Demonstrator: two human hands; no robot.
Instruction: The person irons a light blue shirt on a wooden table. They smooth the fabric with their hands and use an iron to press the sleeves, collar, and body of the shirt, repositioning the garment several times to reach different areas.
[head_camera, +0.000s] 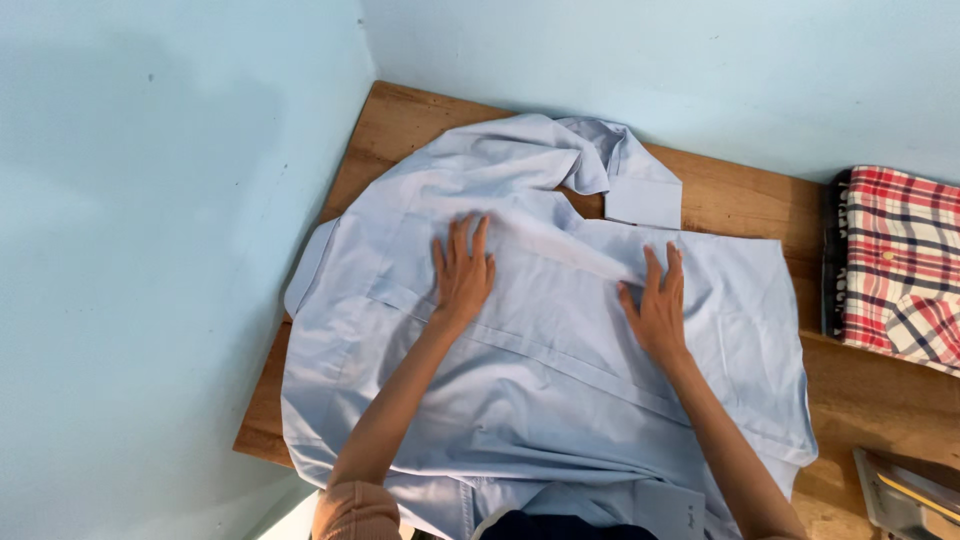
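Observation:
A light blue dress shirt (560, 400) lies spread face down across a wooden table (735, 200) set in a corner. My left hand (463, 272) rests flat on the shirt's upper left part, fingers apart and pointing away from me. Palm down too, my right hand (657, 305) presses the cloth a little right of the middle. One sleeve (610, 160) is folded across the top, its cuff lying on the wood. Neither hand grips anything.
Light blue walls close in at the left and back. A folded red, white and dark plaid cloth (900, 265) lies at the table's right edge. A grey tray-like object (910, 495) shows at the bottom right corner.

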